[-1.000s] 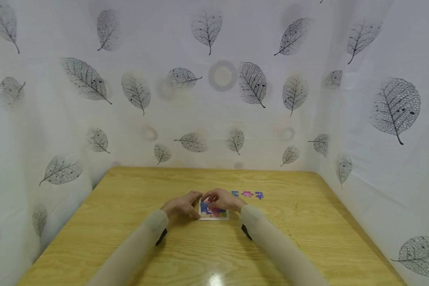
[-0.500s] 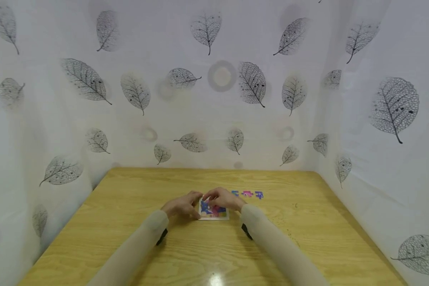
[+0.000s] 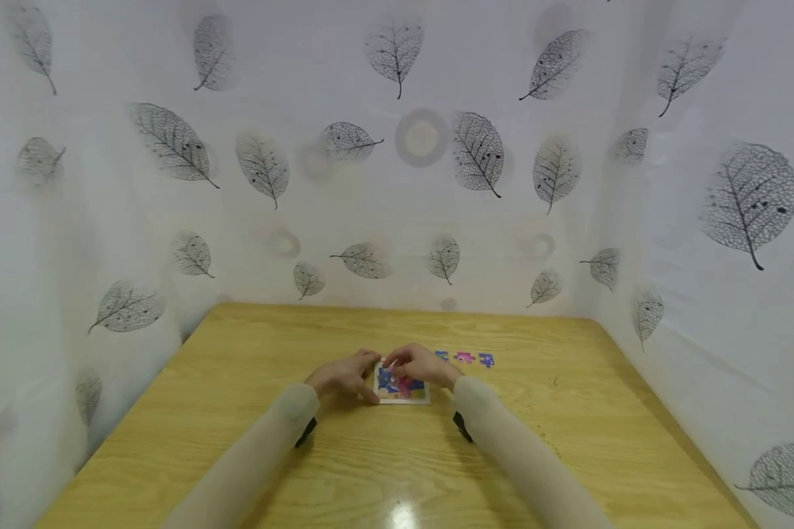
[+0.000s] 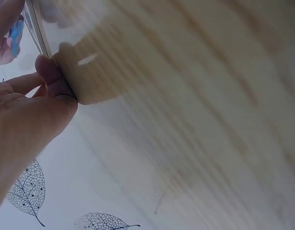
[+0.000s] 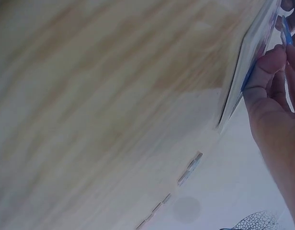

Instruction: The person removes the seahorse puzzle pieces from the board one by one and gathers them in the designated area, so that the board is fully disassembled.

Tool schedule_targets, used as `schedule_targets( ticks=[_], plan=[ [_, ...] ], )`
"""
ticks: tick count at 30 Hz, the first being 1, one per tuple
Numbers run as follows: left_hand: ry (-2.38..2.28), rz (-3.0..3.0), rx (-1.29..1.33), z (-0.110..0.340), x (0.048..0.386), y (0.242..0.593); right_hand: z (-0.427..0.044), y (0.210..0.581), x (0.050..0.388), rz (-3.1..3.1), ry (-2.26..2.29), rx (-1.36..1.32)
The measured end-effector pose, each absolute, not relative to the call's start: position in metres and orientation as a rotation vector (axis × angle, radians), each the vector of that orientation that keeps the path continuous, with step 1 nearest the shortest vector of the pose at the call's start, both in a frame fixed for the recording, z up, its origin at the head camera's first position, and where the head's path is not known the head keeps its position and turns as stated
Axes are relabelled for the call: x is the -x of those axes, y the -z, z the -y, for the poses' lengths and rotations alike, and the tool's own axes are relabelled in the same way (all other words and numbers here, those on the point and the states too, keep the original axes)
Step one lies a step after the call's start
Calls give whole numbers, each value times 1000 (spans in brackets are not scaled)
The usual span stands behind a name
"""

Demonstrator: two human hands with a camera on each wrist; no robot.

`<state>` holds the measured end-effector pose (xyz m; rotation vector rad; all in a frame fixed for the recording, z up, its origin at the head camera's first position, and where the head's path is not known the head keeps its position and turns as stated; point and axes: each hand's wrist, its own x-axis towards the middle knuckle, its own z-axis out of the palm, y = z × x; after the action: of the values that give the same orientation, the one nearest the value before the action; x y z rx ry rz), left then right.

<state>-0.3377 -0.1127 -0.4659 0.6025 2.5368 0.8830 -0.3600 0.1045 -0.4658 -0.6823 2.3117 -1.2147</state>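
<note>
A small square jigsaw puzzle (image 3: 401,385), white-bordered with a blue and pink picture, lies flat on the wooden table (image 3: 384,470). My left hand (image 3: 344,375) rests at its left side, thumb by the near corner and fingers by the far one. In the left wrist view a bent finger (image 4: 54,79) touches the board's edge. Over the far part of the puzzle, my right hand (image 3: 423,364) pinches a small blue puzzle piece (image 5: 287,31) between thumb and fingers. That hand hides part of the picture.
Loose puzzle pieces lie in a row to the right of the board: a blue-green one (image 3: 442,355), a pink one (image 3: 464,358) and a blue one (image 3: 486,360). Behind the table hangs a white curtain (image 3: 397,213) with leaf prints.
The head view has shifted slightly, moving the scene a little right. Both hands stay at the puzzle, and the loose pieces lie as before.
</note>
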Motion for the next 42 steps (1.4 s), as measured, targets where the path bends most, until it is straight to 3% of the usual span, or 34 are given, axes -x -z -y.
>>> schedule_targets(
  ticks=[42],
  plan=[
    [-874, -2534, -567, 108, 336, 462, -156, 454, 359, -2260, 1368, 614]
  ],
)
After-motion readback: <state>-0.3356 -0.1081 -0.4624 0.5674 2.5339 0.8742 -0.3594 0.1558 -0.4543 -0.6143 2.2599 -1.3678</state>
